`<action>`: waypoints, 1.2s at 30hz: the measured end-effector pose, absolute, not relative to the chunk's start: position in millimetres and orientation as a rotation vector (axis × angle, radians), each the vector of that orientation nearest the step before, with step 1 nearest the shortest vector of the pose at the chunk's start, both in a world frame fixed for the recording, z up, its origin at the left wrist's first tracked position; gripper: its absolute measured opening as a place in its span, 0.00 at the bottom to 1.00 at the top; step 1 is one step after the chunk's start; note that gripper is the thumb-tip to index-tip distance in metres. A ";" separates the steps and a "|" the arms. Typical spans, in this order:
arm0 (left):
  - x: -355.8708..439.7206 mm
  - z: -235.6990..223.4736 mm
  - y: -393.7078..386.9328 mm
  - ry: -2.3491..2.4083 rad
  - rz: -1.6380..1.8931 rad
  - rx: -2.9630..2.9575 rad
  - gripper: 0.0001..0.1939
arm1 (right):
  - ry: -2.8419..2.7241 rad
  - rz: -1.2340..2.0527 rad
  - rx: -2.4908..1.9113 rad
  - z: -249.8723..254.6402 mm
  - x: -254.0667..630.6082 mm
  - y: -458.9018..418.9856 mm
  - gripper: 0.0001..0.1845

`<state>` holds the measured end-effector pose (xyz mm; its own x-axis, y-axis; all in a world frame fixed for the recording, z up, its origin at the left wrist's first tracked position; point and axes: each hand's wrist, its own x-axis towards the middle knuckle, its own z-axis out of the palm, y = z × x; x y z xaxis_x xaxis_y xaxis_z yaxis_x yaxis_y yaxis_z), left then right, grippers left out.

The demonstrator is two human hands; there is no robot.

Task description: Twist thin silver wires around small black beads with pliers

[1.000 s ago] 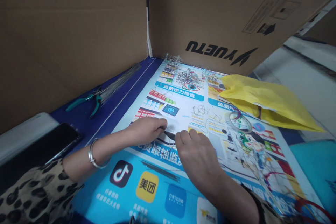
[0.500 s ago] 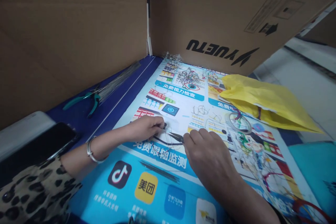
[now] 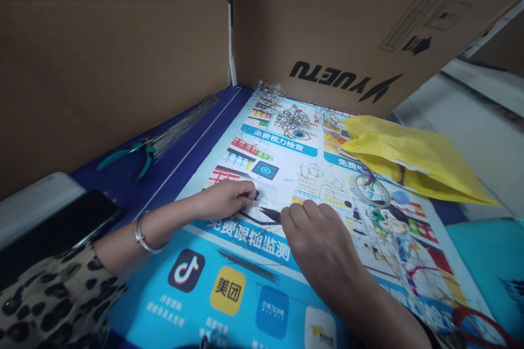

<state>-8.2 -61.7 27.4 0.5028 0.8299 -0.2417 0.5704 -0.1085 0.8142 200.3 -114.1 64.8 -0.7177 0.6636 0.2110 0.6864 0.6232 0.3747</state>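
My right hand (image 3: 317, 229) is wrapped round a pair of pliers (image 3: 270, 214); only the dark, pointed jaws show, aimed left. Facing it, my left hand (image 3: 235, 197) is closed in a pinch on thin wire (image 3: 262, 208), just left of the jaw tips. The wire is fine, and where it runs inside my fingers is hidden. Both hands are low over a printed poster sheet (image 3: 192, 240). Several dark thin rods (image 3: 249, 267) lie on the sheet just below my hands.
Teal-handled pliers (image 3: 145, 158) and a bundle of straight wires (image 3: 188, 122) lie at left, near a phone (image 3: 61, 229). Tangled wire (image 3: 297, 117) sits at the back. A yellow bag (image 3: 417, 158), a tape roll (image 3: 372, 191) and coloured wires are at right. Cardboard walls (image 3: 347, 22) stand behind.
The plier jaws and my right hand have shifted slightly left, toward my left hand. My left hand stays almost in place, still pinching.
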 end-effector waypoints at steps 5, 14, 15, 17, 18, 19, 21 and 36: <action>-8.7 26.3 -61.7 1.161 0.352 1.801 0.03 | -2.794 -0.721 -1.153 71.5 198.9 -115.1 0.06; -10.5 23.8 -61.0 1.130 0.363 1.826 0.04 | -2.864 -0.720 -1.076 67.9 181.8 -112.3 0.05; -10.6 23.4 -60.8 1.121 0.368 1.828 0.05 | -2.864 -0.725 -1.068 67.1 180.5 -112.1 0.05; -10.7 22.4 -60.6 1.104 0.377 1.851 0.05 | -2.860 -0.739 -1.051 65.6 179.0 -111.7 0.05; -10.7 21.7 -60.5 1.094 0.390 1.868 0.05 | -2.854 -0.746 -1.043 65.0 178.7 -111.4 0.05; -10.6 21.0 -60.4 1.080 0.411 1.881 0.05 | -2.847 -0.752 -1.035 64.5 178.7 -111.3 0.06; -10.5 19.3 -60.4 1.039 0.472 1.870 0.04 | -2.835 -0.757 -1.022 63.5 178.9 -111.4 0.06; -18.4 17.9 -58.3 1.032 0.471 1.695 0.03 | -2.665 -0.282 -1.309 49.4 222.9 -73.6 0.08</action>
<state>-18.4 -58.3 17.9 0.5512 0.8164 -0.1724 0.4043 -0.0806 0.9111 222.9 -73.6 49.4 -0.6046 0.7643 0.2243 0.7943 0.5995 0.0982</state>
